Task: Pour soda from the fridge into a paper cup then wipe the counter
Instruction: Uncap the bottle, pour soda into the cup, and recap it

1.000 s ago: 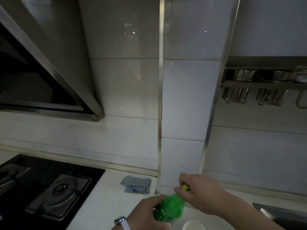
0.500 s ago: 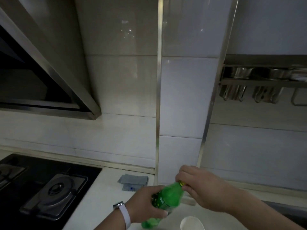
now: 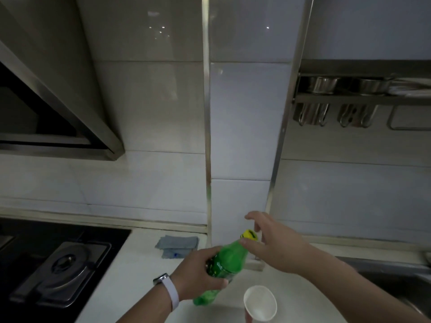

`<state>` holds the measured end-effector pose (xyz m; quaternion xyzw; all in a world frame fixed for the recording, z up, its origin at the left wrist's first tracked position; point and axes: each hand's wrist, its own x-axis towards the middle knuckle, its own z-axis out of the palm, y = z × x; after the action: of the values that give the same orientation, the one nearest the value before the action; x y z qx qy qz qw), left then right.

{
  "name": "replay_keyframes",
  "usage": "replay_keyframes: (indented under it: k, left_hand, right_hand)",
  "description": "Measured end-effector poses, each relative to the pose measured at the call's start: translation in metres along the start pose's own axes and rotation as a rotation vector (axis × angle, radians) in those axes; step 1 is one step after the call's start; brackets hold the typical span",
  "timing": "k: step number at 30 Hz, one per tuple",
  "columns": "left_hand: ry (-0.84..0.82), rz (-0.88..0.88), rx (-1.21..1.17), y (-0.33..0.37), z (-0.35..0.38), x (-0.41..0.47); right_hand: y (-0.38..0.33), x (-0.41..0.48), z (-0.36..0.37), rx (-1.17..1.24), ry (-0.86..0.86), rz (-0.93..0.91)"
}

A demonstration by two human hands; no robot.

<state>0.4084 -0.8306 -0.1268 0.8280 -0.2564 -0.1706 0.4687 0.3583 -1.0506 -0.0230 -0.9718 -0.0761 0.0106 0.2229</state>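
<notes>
Left hand (image 3: 200,273) wraps firmly round the belly of the green soda bottle (image 3: 229,259), which tilts up and to the right above the counter (image 3: 130,283). Right hand (image 3: 277,243) hovers at the yellow cap (image 3: 249,235), fingers spread wide and loose, thumb just brushing the neck below it, nothing clamped. In this dim light I can't tell whether the cap has loosened at all. The step looks like uncapping: close thumb and forefinger squarely on the cap, brace the bottle with the left, and turn slowly so the fizz vents gently. The paper cup (image 3: 260,303) stands open just beside the bottle's base. The grey cloth (image 3: 177,244) lies folded near the wall.
</notes>
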Motion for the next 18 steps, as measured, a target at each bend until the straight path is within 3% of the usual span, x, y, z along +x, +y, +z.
replay_keyframes:
  k: [3,7,11,18]
  left_hand:
    - [-0.004,0.000,0.016,-0.0008,0.0018,0.0011]
    - [0.003,0.004,0.042,0.0003,0.0001,-0.0006]
    - [0.004,-0.014,0.063,-0.0001,0.0001,-0.0043]
    - [-0.041,-0.028,0.121,-0.0071,0.0039,-0.0080]
  right_hand:
    - [0.0027,0.0057,0.0023,-0.085,0.024,0.053]
    - [0.0039,-0.0004,0.0025,0.024,-0.007,-0.055]
    - [0.0050,0.0041,0.0046,-0.040,-0.008,0.071]
    - [0.0039,-0.0021,0.0071,-0.011,-0.048,-0.014]
